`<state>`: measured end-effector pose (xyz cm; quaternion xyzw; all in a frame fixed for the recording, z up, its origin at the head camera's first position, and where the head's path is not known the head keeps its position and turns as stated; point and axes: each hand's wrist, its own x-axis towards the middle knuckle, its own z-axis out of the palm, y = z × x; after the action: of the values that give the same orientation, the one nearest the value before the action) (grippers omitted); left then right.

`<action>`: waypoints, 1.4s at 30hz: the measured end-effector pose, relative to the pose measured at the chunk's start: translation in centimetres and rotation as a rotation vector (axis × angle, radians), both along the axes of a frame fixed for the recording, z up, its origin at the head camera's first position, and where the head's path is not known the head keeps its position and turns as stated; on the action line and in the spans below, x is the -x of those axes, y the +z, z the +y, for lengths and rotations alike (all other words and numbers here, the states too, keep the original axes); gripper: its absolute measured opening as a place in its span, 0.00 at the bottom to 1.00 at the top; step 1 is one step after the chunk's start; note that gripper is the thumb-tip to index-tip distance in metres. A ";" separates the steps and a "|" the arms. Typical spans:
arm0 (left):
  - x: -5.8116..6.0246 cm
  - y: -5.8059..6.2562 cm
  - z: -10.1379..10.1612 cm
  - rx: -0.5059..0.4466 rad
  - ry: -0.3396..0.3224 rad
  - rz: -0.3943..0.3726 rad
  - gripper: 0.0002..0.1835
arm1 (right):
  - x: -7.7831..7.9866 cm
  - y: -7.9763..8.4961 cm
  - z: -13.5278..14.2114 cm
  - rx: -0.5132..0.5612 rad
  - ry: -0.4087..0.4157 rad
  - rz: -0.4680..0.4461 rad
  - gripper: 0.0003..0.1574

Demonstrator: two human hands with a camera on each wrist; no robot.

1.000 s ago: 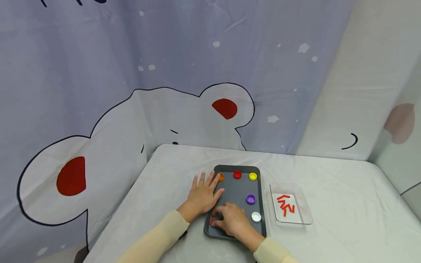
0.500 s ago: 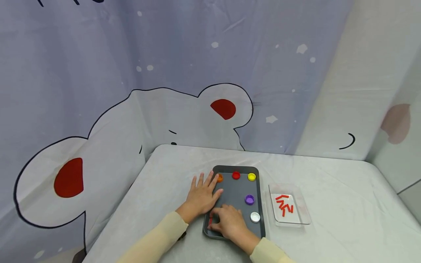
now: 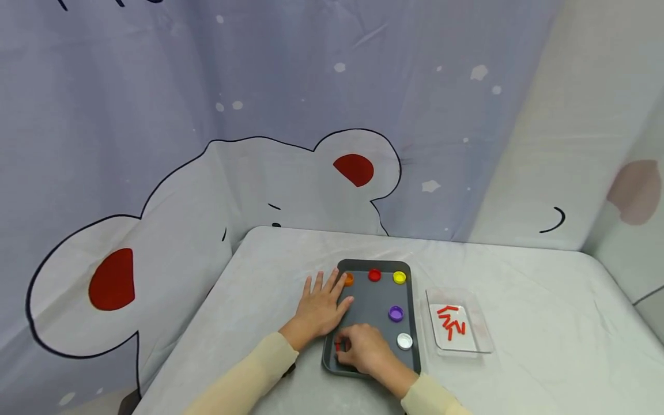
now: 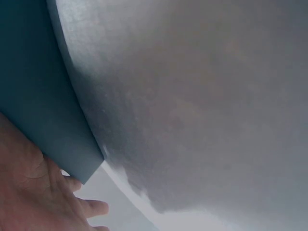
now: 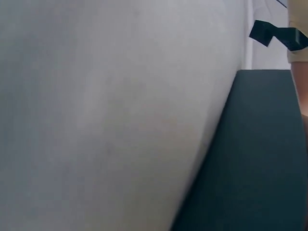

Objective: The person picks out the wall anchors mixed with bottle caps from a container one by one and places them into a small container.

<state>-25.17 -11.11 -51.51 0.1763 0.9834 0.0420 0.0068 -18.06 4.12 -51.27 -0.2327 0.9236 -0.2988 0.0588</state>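
My left hand (image 3: 317,306) lies with its fingers spread over the left rim of a dark grey tray (image 3: 369,297), its fingertips close to an orange ring-shaped cap (image 3: 349,279). The left wrist view shows part of that palm (image 4: 33,192) against the tray's side. Over the tray's near left corner my right hand (image 3: 365,347) is curled, thumb and forefinger pinching a small red stick (image 3: 338,347), mostly hidden by the fingers. In the right wrist view the right hand is out of sight.
On the tray are a red cap (image 3: 374,275), a yellow cap (image 3: 399,277), a purple cap (image 3: 396,313) and a white cap (image 3: 404,341). A clear plastic box (image 3: 482,334) right of the tray holds several red sticks (image 3: 450,324). A white cloth (image 3: 544,323) covers the table.
My right hand has shifted slightly at the near left corner, and the red stick shows less between its fingers. The left hand stays put; the head view has wobbled a little.
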 end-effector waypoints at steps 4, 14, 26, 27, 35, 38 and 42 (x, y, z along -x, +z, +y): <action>-0.1 0.0 0.2 0.000 0.006 -0.003 0.38 | -0.3 0.1 1.0 0.075 0.028 0.008 0.07; -0.2 0.2 0.1 -0.007 0.008 -0.002 0.38 | -2.0 1.2 3.8 0.216 -0.003 0.011 0.08; -0.2 0.4 0.2 -0.006 0.013 0.000 0.38 | -3.0 3.4 8.3 0.279 -0.138 0.058 0.08; -0.1 0.4 0.2 -0.006 0.011 0.002 0.38 | -3.0 3.6 8.7 0.285 -0.154 0.052 0.08; -0.1 0.4 0.1 -0.002 0.011 0.002 0.38 | -2.8 4.6 12.3 0.278 -0.285 0.036 0.10; 0.0 0.3 0.1 -0.007 0.006 0.003 0.38 | -2.4 4.8 13.8 0.266 -0.305 0.076 0.11; 0.0 0.3 0.2 -0.007 0.005 0.003 0.38 | -1.8 4.9 15.8 0.270 -0.325 0.101 0.13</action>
<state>-25.15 -10.96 -51.25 0.1739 0.9837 0.0454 0.0047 -16.30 19.89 -46.39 -0.1012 0.9024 -0.4134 -0.0680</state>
